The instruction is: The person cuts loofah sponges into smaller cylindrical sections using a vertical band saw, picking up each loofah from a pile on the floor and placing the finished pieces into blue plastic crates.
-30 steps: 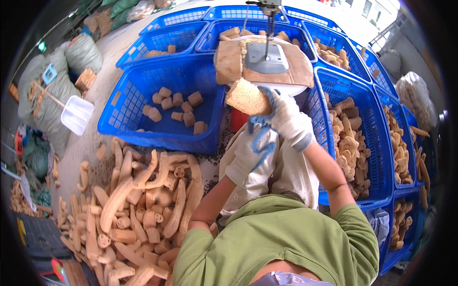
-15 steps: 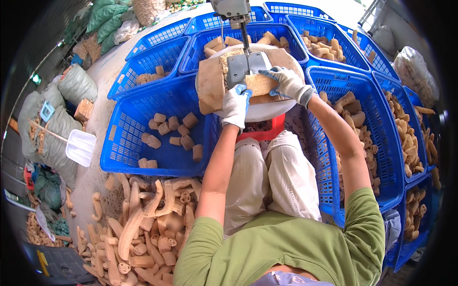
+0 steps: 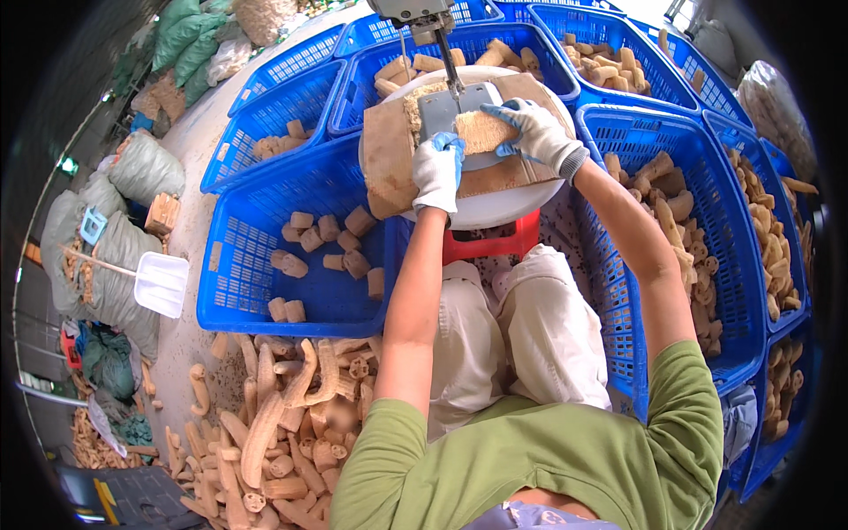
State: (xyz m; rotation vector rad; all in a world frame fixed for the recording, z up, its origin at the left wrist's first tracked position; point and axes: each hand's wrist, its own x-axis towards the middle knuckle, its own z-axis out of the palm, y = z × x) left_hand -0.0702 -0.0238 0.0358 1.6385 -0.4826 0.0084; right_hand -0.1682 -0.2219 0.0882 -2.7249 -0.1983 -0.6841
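Note:
A pale, fibrous loofah piece (image 3: 487, 132) lies across the grey metal plate of a cutting machine (image 3: 442, 115), beside its upright blade rod. My right hand (image 3: 541, 137), in a white and blue glove, grips the piece at its right end, with the fingers over the top. My left hand (image 3: 436, 172), gloved alike, is closed at the piece's left end, its fingertips close to the blade; the fingertips' far side is hidden. Brown cardboard (image 3: 389, 159) covers the round white table (image 3: 508, 205) under the plate.
A blue crate (image 3: 265, 321) at the left holds several short cut loofah pieces. Another blue crate (image 3: 632, 353) at the right holds longer ones. Whole loofahs (image 3: 265, 442) are heaped on the floor at lower left. A red stool (image 3: 495, 238) stands under the table; a white shovel (image 3: 162, 284) lies farther left.
Both hands have pushed the loofah piece slightly farther onto the plate, and it now lies more level. My left hand has moved up closer to the blade. The whole view has shifted a little.

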